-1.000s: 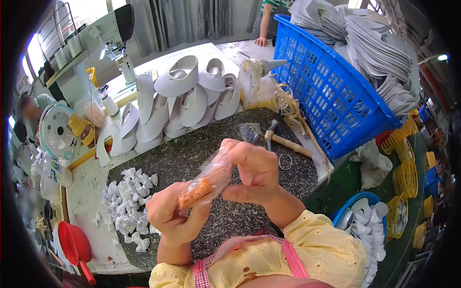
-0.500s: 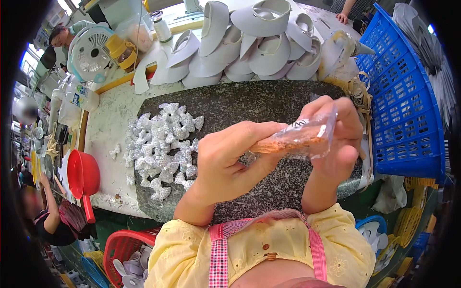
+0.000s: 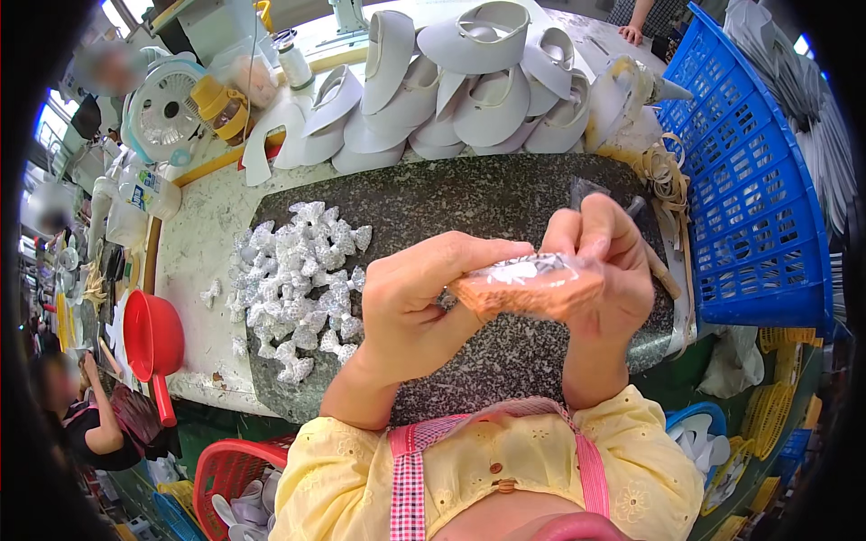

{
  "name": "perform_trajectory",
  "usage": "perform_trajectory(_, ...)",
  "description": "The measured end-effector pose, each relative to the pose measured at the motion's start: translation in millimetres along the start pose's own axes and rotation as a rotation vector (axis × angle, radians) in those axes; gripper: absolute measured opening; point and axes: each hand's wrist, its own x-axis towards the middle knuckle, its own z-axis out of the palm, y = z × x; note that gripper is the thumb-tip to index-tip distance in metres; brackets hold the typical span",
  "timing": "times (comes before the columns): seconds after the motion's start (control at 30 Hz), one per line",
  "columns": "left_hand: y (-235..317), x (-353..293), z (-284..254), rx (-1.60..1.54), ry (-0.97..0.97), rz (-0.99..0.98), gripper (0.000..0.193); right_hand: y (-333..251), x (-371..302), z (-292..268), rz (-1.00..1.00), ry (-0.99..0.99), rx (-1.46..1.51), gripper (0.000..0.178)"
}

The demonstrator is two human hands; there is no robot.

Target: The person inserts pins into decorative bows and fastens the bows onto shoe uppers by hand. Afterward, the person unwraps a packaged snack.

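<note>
An orange-brown snack in a clear plastic wrapper [image 3: 528, 293] is held up in front of me, above a dark speckled stone slab [image 3: 487, 194]. My left hand [image 3: 410, 302] is closed on its left end, thumb along the top. At the other end my right hand [image 3: 609, 270] is closed, its fingers pinching the wrapper. Whether the wrapper is torn there, I cannot tell. To the left of my hands, a heap of glittery silver-white bows [image 3: 293, 279] lies on the slab.
White visors [image 3: 492, 99] are piled behind the slab. A tall blue basket [image 3: 758, 198] stands at the right, a red dipper [image 3: 153, 338] at the left edge. Beyond are a fan [image 3: 167, 108] and a yellow-capped bottle [image 3: 221, 108]. Below the table sits a red basket [image 3: 216, 473]. Other people are nearby.
My right fingers, earlier spread around the wrapper's raised end, now pinch together at it. The snack has tilted, showing more of its broad side. The view has shifted slightly.
</note>
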Motion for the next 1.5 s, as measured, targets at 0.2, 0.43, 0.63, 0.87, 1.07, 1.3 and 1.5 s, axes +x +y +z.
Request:
perform_trajectory(0.2, 8, -10, 0, -0.218, 0.034, 0.175, 0.027, 10, -19, 33, -0.203, 0.075, -0.2, 0.015)
perform_trajectory(0.43, 34, -22, 15, -0.52, 0.171, 0.135, 0.015, -4, -26, 40, -0.314, -0.256, -0.455, 0.009)
perform_trajectory(0.63, 32, -18, 5, -0.545, 0.03, 0.193, 0.012, -4, -21, 39, -0.336, -0.251, -0.426, 0.009)
perform_trajectory(0.87, 36, -22, 2, -0.514, 0.073, 0.165, 0.016, 11, -30, 47, -0.492, -0.084, -0.538, 0.013)
perform_trajectory(1.07, 36, -24, 1, -0.335, 0.208, 0.273, 0.022, 17, -24, 43, -0.412, -0.089, -0.733, 0.02)
perform_trajectory(1.3, 37, -25, -8, -0.333, 0.049, 0.34, 0.013, 21, -30, 49, -0.524, -0.008, -0.729, 0.014)
perform_trajectory(1.5, 38, -22, -8, -0.363, 0.074, 0.371, 0.01, 23, -28, 47, -0.539, -0.074, -0.727, 0.014)
